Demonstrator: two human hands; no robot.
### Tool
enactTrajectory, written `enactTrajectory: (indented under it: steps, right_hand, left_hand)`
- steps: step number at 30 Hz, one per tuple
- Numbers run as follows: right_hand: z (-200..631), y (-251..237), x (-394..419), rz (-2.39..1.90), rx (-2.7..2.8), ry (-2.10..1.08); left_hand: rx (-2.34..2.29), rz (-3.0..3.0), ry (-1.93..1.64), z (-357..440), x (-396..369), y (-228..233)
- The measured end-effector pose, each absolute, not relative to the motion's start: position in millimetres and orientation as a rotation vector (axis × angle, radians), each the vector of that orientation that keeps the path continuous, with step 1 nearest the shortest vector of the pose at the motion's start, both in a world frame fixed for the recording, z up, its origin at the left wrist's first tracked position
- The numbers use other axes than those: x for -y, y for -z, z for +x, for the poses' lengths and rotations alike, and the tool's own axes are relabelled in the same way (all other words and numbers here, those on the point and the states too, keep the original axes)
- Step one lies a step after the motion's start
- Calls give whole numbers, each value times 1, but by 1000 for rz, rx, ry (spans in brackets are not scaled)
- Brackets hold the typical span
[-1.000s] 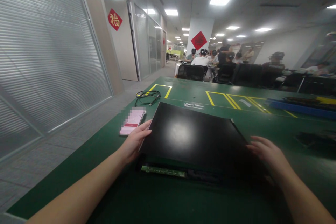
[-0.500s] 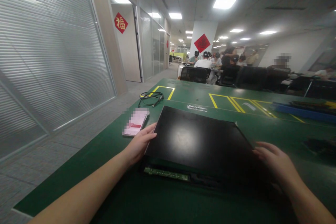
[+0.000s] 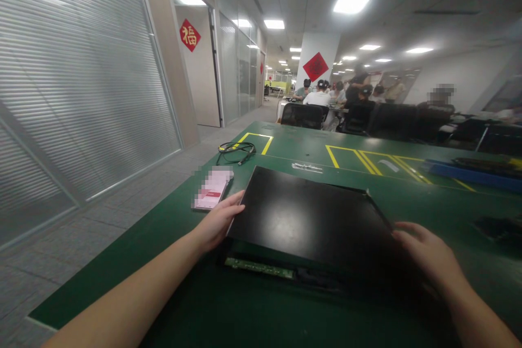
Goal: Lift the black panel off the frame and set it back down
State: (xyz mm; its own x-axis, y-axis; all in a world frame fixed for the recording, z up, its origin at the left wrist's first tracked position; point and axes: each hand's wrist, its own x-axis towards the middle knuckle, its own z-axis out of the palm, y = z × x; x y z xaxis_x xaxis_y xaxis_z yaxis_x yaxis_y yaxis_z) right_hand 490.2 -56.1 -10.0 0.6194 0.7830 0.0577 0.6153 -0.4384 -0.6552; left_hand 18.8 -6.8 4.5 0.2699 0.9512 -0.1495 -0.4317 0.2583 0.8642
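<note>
The flat, glossy black rectangular panel [image 3: 314, 201] was located between the two hands, above the dark green tabletop [image 3: 122, 277]. The left hand [image 3: 218, 223] was clamped on the panel's left edge, thumb over the upper face. The right hand [image 3: 428, 253] had its fingertips at the opposite edge; whether they pressed firmly or only steadied it could not be determined. Holding at opposite edges presumably kept the panel level and its broad face untouched. A narrow green circuit-board strip [image 3: 259, 268] ran along the panel's near side, between the forearms; its attachment could not be confirmed. The pink-screened smartphone [image 3: 214, 190] lay just beyond the left hand, and the coiled black cable [image 3: 236, 152] farther out, both probably set aside to leave working room. The long blue tray [image 3: 468, 172] lay well beyond the right hand.
</note>
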Motion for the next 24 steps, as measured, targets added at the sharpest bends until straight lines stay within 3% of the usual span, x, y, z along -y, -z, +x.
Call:
enactTrajectory:
  steps: [24]
  right_hand:
    - [477,6,61,-2243,1195,-246]
  left_hand:
    - [-827,828,-1103,19,5,0]
